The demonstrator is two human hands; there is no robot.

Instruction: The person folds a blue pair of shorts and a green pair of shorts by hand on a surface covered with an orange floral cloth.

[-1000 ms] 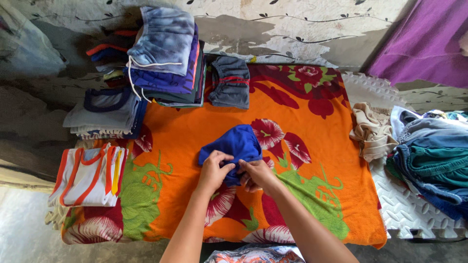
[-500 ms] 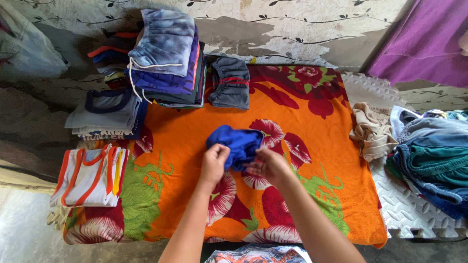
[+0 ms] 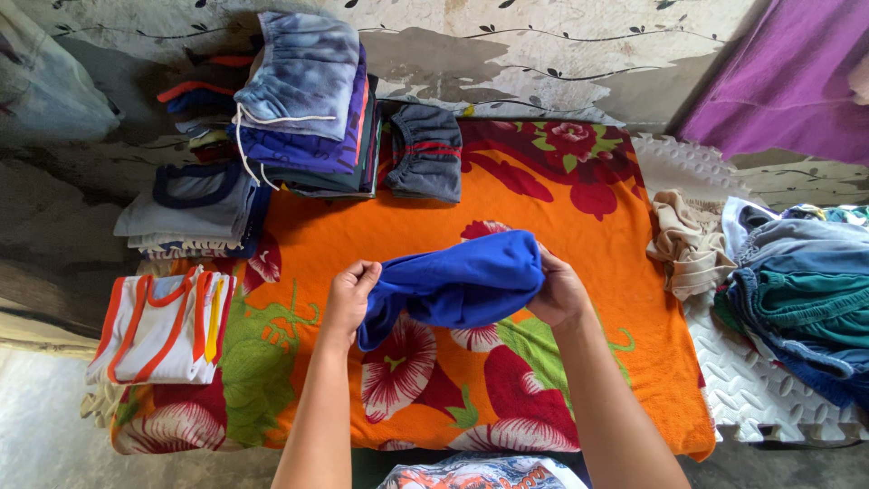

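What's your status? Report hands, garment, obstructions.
Left hand and right hand each gripping an end of the blue garment. Garment stretched between them, lifted above the orange floral blanket. Nothing between the hands; folded stacks off to the side.

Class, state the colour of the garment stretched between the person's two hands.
Solid royal blue: the garment, seen in the head view, held between left hand and right hand.
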